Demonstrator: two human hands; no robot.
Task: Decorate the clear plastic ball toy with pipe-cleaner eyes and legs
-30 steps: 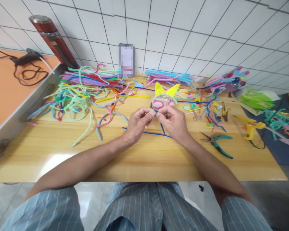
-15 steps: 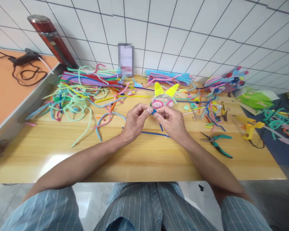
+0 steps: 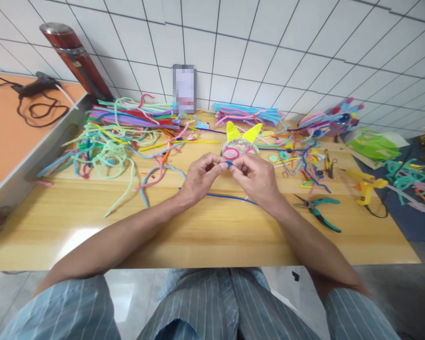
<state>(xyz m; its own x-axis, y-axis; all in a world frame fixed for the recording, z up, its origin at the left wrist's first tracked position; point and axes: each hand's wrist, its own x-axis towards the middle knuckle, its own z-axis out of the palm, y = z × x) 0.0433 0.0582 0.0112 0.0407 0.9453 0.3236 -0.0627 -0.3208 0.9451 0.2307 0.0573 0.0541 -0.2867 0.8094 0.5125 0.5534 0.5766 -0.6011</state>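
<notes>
Pinched between the fingertips of my left hand (image 3: 203, 177) and my right hand (image 3: 257, 177) is a short piece of blue pipe cleaner (image 3: 229, 163), mostly covered by the fingers. Both hands are closed and nearly meet above the table's middle. Just behind them stands a clear round ornament (image 3: 239, 145) with two yellow pointed ears and pink rings, its lower part hidden by my hands. A long dark blue pipe cleaner (image 3: 230, 197) lies on the table beneath my wrists.
Tangled pipe cleaners (image 3: 109, 151) cover the left of the wooden table (image 3: 212, 241). Pliers (image 3: 318, 212) and a yellow glue gun (image 3: 367, 185) lie at right. A phone (image 3: 185, 89) leans on the tiled wall. A red flask (image 3: 74, 59) stands back left.
My right hand has shifted slightly right. The loose blue end that hung below its fingers is no longer visible. My left hand has hardly moved.
</notes>
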